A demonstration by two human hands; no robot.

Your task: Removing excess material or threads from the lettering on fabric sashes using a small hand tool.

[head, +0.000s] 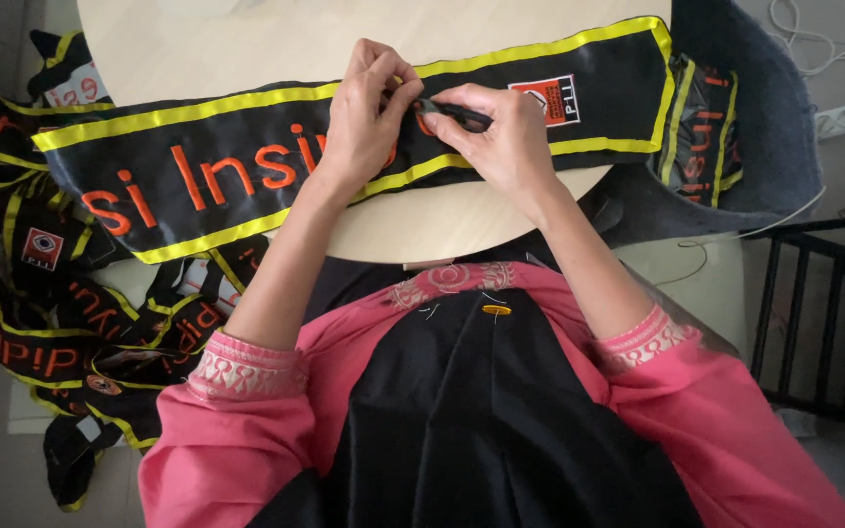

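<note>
— Round pale wooden surface (246, 39), person seated at its near edge. What's laid out?

— One black sash (227, 166) with yellow trim and orange embroidered lettering, stretched flat across the surface from left edge to right edge. Both hands work at its middle, close together.

— State of the hands?

— Left hand (364, 122) pressed down on the cloth, fingers curled and pinching the fabric. Right hand (506, 137) closed around a small dark tool (457, 112), tip pointing toward the left fingers. Cannot tell what kind of tool.

— Step in hand?

— Looks like close work on the lettering, mid-sash. I'd judge the next move needs the cloth held taut and a steady tool tip.

— Anything else?

— Heap of matching sashes (61, 323) on the floor off the left edge.
</note>
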